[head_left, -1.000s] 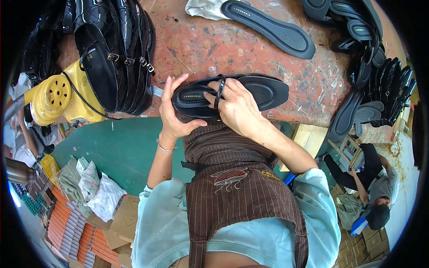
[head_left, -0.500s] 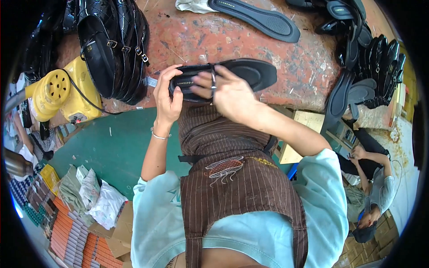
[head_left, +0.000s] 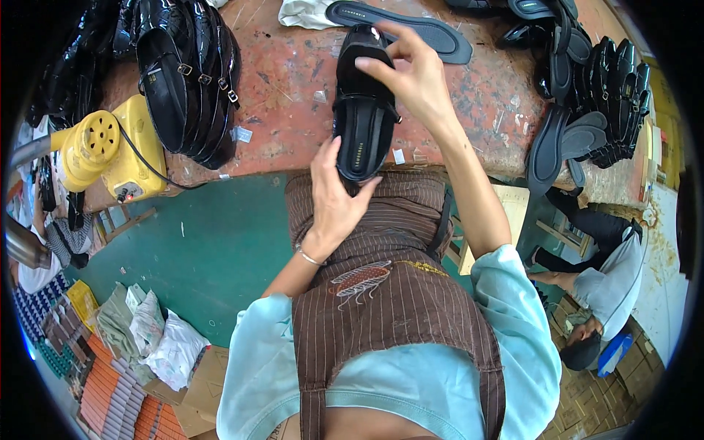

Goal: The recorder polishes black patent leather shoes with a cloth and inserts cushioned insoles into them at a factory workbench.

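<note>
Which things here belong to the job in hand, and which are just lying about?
Job in hand, apparently:
- black shoe, left hand at its heel, right hand at its toe
- loose insole
- buckled shoes at left

Lying about, apparently:
- yellow device
- white bag
- cardboard

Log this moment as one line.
left hand: holds black shoe by heel; right hand: at its toe, grip unclear; shoe: toe pointing away; nearby: dark insole on bench

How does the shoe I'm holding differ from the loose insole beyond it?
The shoe is glossy and strapped; the insole is duller and strapless. The shoe points away from you; the insole lies roughly crosswise. Your left hand holds the shoe; the insole rests on the table. Both are dark.
</note>
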`<state>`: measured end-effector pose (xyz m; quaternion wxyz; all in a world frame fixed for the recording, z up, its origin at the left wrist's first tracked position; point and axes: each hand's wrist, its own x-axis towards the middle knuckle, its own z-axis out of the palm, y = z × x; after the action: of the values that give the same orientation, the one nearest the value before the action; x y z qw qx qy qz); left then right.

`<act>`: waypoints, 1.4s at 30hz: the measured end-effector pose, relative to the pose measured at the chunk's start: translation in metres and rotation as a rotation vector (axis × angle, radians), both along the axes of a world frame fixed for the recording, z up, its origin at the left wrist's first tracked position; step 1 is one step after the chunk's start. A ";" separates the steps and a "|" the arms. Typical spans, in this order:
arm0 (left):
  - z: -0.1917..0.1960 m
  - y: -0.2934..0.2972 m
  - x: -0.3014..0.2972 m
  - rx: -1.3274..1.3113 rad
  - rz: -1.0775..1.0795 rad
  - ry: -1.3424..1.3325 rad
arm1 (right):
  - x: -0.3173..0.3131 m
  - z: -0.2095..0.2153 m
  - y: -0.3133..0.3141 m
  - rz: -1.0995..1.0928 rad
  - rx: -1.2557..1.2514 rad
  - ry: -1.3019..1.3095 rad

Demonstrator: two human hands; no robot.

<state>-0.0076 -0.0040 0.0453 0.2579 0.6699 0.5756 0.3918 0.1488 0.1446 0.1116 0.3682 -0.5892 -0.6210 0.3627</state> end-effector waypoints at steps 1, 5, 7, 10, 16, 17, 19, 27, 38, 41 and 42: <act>-0.005 0.001 0.006 0.010 0.013 0.011 | -0.001 0.006 -0.013 0.125 0.177 -0.120; -0.027 0.006 0.017 0.098 0.079 0.068 | -0.003 -0.002 -0.099 0.363 0.226 -0.461; -0.042 0.008 0.018 0.129 0.069 0.052 | -0.013 -0.012 -0.108 0.312 0.253 -0.572; -0.047 0.005 0.016 0.189 0.046 -0.049 | -0.032 -0.041 -0.060 0.154 0.470 -0.762; -0.048 0.007 0.016 0.159 0.070 0.093 | -0.039 -0.059 -0.040 0.133 0.569 -0.762; -0.045 0.010 0.020 0.168 0.058 0.059 | -0.035 -0.062 -0.052 0.132 0.542 -0.769; -0.044 0.009 0.021 0.146 0.051 0.045 | -0.036 -0.053 -0.032 0.175 0.431 -0.803; -0.046 0.008 0.022 0.181 0.075 0.066 | -0.035 -0.052 -0.063 0.302 0.281 -0.876; -0.042 0.011 0.022 0.168 0.094 0.097 | -0.045 -0.029 0.008 0.419 -0.108 -1.001; -0.037 0.010 0.026 0.159 0.096 0.114 | -0.050 -0.040 0.002 0.352 0.006 -1.016; -0.034 0.009 0.025 0.144 0.100 0.114 | -0.044 -0.047 -0.007 0.281 0.097 -1.007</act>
<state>0.0176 0.0048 0.0108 0.1561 0.6783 0.5924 0.4057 0.1049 0.1372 0.0648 -0.0013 -0.5840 -0.8101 0.0513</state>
